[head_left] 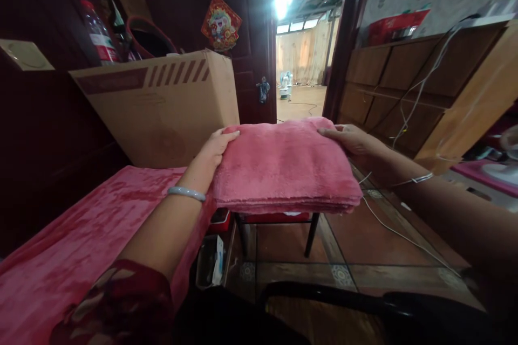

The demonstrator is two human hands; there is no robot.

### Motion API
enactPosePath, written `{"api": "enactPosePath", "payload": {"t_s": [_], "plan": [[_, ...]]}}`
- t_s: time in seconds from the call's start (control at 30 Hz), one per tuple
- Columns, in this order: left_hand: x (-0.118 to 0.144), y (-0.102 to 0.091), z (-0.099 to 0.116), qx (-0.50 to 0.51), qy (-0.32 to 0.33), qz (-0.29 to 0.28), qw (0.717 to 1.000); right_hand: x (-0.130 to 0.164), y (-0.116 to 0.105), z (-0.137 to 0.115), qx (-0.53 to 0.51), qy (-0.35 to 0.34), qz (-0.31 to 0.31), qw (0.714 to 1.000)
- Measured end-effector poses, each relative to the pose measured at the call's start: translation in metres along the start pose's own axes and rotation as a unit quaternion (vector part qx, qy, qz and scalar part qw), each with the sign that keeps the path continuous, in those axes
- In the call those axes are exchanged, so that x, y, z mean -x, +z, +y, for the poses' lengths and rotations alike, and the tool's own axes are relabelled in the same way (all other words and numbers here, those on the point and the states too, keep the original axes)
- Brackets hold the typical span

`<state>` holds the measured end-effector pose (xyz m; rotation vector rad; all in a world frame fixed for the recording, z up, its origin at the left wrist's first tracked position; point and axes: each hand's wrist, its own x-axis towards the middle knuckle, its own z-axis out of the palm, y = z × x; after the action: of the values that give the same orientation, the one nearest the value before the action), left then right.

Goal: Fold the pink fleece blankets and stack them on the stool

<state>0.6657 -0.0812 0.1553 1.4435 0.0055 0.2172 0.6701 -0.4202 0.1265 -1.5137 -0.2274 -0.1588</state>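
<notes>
A folded pink plush blanket [283, 164] is stretched between my two hands, its stacked layers showing along the near edge. My left hand [218, 145] grips its far left side, thumb on top and the other fingers mostly hidden. At the far right corner, my right hand [348, 137] holds it the same way, with the thumb on the upper face. Beneath the blanket is a dark-legged stool [311, 234]; whether the two touch I cannot tell.
Pink plush cloth [93, 215] covers a surface at left, where a large cardboard box [162, 108] stands. A wooden cabinet [424, 91] is on the right. White cable [399, 232] crosses the tiled floor. A black armrest [324, 292] lies near me. A fan [285, 85] stands beyond the doorway.
</notes>
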Motion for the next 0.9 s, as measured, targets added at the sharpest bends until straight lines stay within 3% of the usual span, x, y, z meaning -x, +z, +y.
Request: {"api": "enactPosePath", "payload": {"t_s": [0.1, 0.27, 0.33, 0.4, 0.5, 0.6, 0.67, 0.73, 0.8, 0.9], "plan": [[0.01, 0.005, -0.002, -0.028, 0.042, 0.019, 0.999, 0.007, -0.002, -0.01, 0.039, 0.068, -0.036, 0.996], [0.024, 0.004, 0.0, -0.092, -0.017, -0.013, 0.996, 0.011, -0.01, -0.009, 0.178, 0.051, -0.049, 0.982], [0.025, 0.0, 0.006, -0.142, -0.009, -0.027, 0.989, 0.011, -0.014, -0.011, 0.314, 0.001, -0.029, 0.949], [0.024, -0.002, 0.013, -0.226, 0.01, -0.031, 0.974, 0.012, -0.016, -0.019, 0.456, -0.074, 0.01, 0.887], [0.023, 0.002, 0.023, -0.387, 0.082, 0.014, 0.918, 0.016, -0.008, -0.036, 0.574, -0.202, 0.044, 0.792], [0.029, 0.017, 0.023, -0.523, 0.234, 0.045, 0.819, 0.017, 0.013, -0.044, 0.596, -0.314, 0.025, 0.739], [0.037, 0.027, 0.014, -0.587, 0.314, -0.006, 0.747, 0.015, 0.026, -0.037, 0.607, -0.353, -0.012, 0.712], [0.046, 0.033, 0.002, -0.634, 0.328, -0.075, 0.696, 0.011, 0.033, -0.022, 0.62, -0.363, -0.064, 0.692], [0.052, 0.036, -0.01, -0.663, 0.311, -0.105, 0.673, 0.008, 0.035, -0.005, 0.625, -0.367, -0.105, 0.681], [0.056, 0.034, -0.02, -0.676, 0.305, -0.099, 0.664, 0.004, 0.032, 0.009, 0.622, -0.376, -0.114, 0.677]]}}
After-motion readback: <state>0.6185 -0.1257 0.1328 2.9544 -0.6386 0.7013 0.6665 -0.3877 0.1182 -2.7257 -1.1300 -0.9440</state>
